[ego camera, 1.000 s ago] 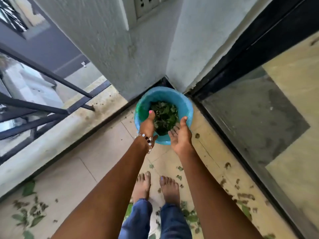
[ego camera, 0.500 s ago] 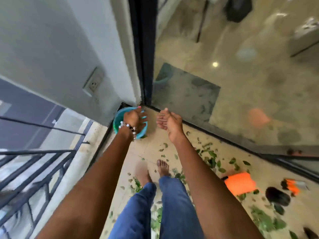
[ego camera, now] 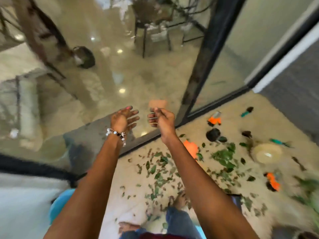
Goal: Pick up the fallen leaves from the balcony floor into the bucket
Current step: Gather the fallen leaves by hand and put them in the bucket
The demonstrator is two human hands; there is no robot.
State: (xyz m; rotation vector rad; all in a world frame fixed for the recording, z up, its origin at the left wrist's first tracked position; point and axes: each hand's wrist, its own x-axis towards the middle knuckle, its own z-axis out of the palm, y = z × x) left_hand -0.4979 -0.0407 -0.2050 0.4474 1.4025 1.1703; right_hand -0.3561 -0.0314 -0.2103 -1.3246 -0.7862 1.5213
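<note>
While hands [ego camera: 143,118] hover empty, leaves [ego camera: 160,171] (scattered) lie below

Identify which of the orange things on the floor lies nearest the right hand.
The flat orange piece just below the right hand, partly hidden by the forearm. The other two orange things lie farther right: one by the door track, one lower right.

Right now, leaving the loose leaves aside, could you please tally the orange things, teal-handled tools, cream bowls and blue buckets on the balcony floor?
Orange things: 3
Teal-handled tools: 2
Cream bowl: 1
Blue bucket, partly hidden behind an arm: 1
Total: 7
</note>
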